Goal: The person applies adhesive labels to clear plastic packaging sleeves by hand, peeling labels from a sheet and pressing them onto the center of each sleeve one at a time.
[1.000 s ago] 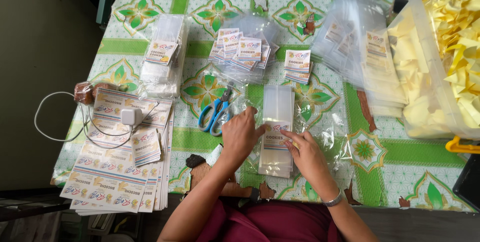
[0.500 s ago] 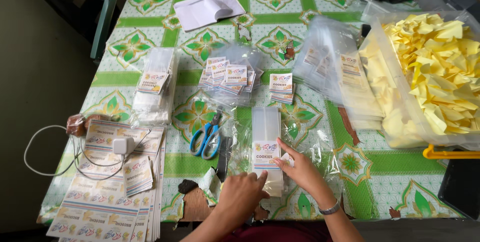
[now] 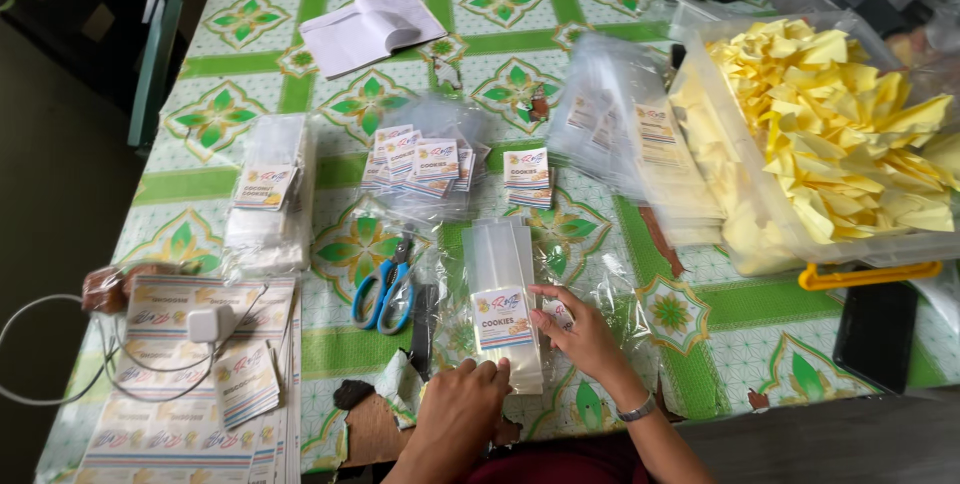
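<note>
A stack of clear narrow bags with a printed label (image 3: 503,304) lies on the green patterned tablecloth (image 3: 480,44) in front of me. My left hand (image 3: 465,404) rests on the near end of the stack, fingers curled down. My right hand (image 3: 580,334) sits at the stack's right edge and pinches a small sticker label (image 3: 560,316) between thumb and fingers. A watch band (image 3: 636,408) circles my right wrist.
Blue-handled scissors (image 3: 385,284) lie left of the stack. Label sheets (image 3: 190,384) with a white charger and cable (image 3: 210,324) sit at the left. Further back are piles of small labels (image 3: 420,159), bagged stacks (image 3: 268,194), an open notebook (image 3: 370,29), and a clear tub of yellow papers (image 3: 840,134).
The view has tilted up the table. My left hand slid from the top of the bag stack down to its near end. My right hand moved up beside the label.
</note>
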